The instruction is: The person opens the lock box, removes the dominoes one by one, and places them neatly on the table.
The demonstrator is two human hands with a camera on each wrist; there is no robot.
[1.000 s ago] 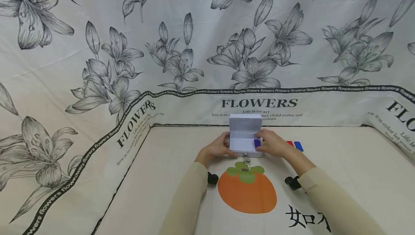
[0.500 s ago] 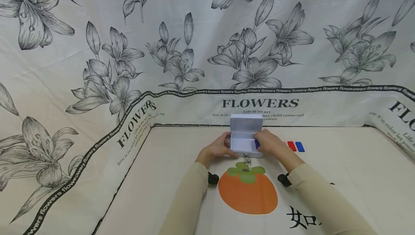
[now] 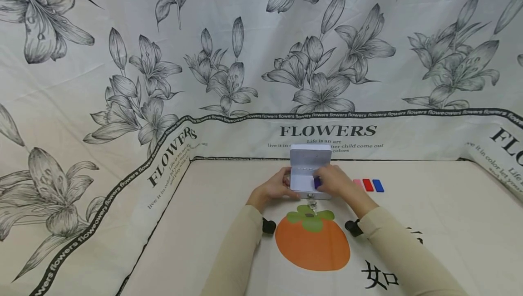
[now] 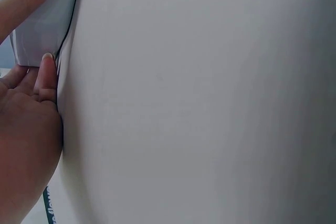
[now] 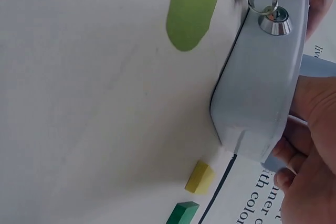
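A small white metal lockbox (image 3: 310,154) stands at the back of the table with its lid raised. My left hand (image 3: 274,186) grips the box's left side, the thumb lying across the front wall in the left wrist view. Inside the box, my right hand (image 3: 337,181) pinches a purple block (image 3: 317,182) that the fingers partly cover. The front carries a round lock (image 5: 275,22) with a key in it and a key ring (image 3: 312,204) hanging down. In the right wrist view, the right hand's fingertips are hidden behind the box wall.
Right of the box lie a pink block (image 3: 357,185), a red block (image 3: 368,185) and a blue block (image 3: 378,185) in a row. The right wrist view also has a yellow block (image 5: 200,177) and a green block (image 5: 183,213). A printed cloth curtain (image 3: 229,137) hangs behind.
My right hand has moved left, deeper into the box, carrying the purple block from the right side toward the middle. The pink block has come into view. The left hand stays put.
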